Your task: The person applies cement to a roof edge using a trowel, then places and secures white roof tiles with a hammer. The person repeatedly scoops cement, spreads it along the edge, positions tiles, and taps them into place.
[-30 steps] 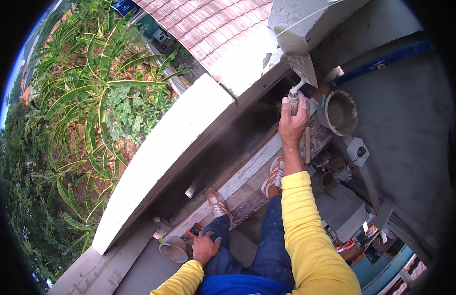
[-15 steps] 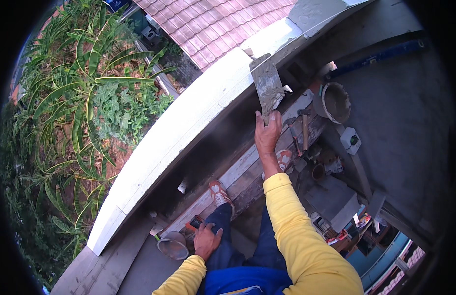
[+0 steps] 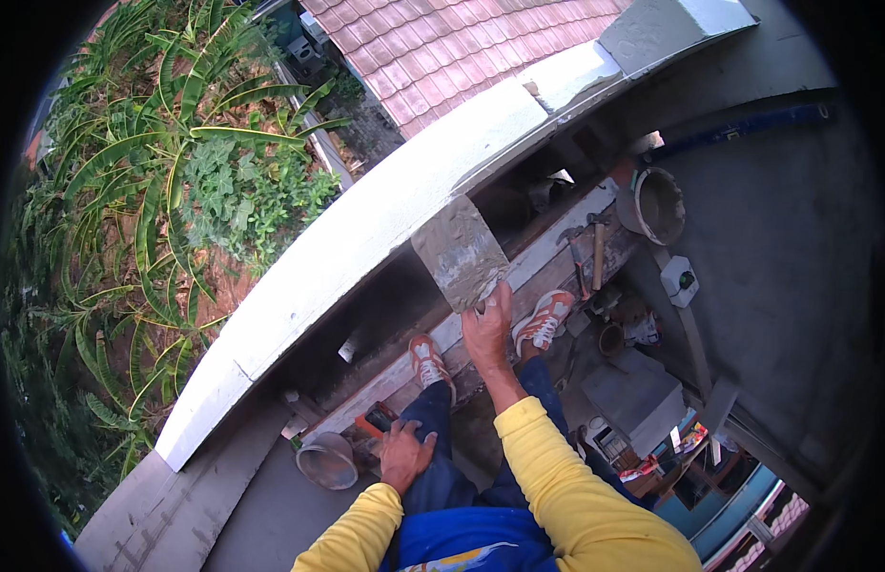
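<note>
Trowel (image 3: 459,251), a flat metal blade smeared with grey mortar, is held out in front of the person by the right hand (image 3: 487,329), whose fingers are wrapped tight round its handle; the blade tilts up and away, its far edge close against the inner side of the long white parapet (image 3: 366,234). The left hand (image 3: 405,455) rests low and close to the body, palm down and fingers loosely curled, on the blue trouser knee (image 3: 433,419), holding nothing. Just left of that hand stands a small metal bowl (image 3: 326,460) on the grey ledge. Below the right hand, 2 orange and white shoes (image 3: 543,321) stand on a wooden plank (image 3: 519,276). To the right of the right hand and further off, a hammer (image 3: 598,250) lies on the plank, and beyond it sits a round bucket (image 3: 655,203) of grey mortar. Both arms wear yellow sleeves (image 3: 566,477).
</note>
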The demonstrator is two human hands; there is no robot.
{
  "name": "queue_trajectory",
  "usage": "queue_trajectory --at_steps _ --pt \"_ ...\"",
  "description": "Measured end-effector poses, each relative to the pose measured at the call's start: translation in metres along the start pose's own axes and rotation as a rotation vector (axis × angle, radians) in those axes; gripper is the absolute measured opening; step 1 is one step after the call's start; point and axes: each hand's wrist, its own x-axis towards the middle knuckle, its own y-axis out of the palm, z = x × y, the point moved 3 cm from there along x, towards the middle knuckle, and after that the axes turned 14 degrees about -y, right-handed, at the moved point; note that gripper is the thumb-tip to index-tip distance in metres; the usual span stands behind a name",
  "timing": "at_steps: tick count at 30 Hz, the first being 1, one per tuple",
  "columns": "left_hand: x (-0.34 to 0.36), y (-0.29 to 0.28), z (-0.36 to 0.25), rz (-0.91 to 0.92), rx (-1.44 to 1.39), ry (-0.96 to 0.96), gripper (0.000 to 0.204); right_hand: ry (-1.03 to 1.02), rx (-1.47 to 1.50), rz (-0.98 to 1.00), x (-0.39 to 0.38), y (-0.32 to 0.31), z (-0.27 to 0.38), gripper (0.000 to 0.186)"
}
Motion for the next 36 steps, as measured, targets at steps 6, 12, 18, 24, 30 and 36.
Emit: queue_trajectory --at_steps 6,12,18,24,30,36 --pt "-0.008 0.008 0.006 -0.025 0.007 0.021 0.057 0.092 0.102 -0.118 0.103 0.014 -0.001 0.045" --pt "-0.018 0.014 -0.003 -0.045 0.028 0.003 0.057 0.094 -0.023 0.257 -0.020 0.060 0.023 0.041" --pt "-0.020 0.021 -0.006 -0.035 -0.017 -0.010 0.056 0.211 0.255 0.377 -0.090 -0.008 0.070 0.034" --pt "-0.027 0.031 -0.012 -0.039 -0.003 -0.021 0.057 0.466 0.814 0.232 0.021 -0.024 0.067 0.026" --pt "-0.031 0.039 -0.037 -0.031 0.029 -0.081 0.058 0.213 0.589 0.485 -0.001 0.021 0.054 0.039" --pt "-0.033 0.071 -0.086 -0.053 0.143 -0.085 0.058 0.519 0.225 0.597 -0.074 -0.053 -0.100 0.054"
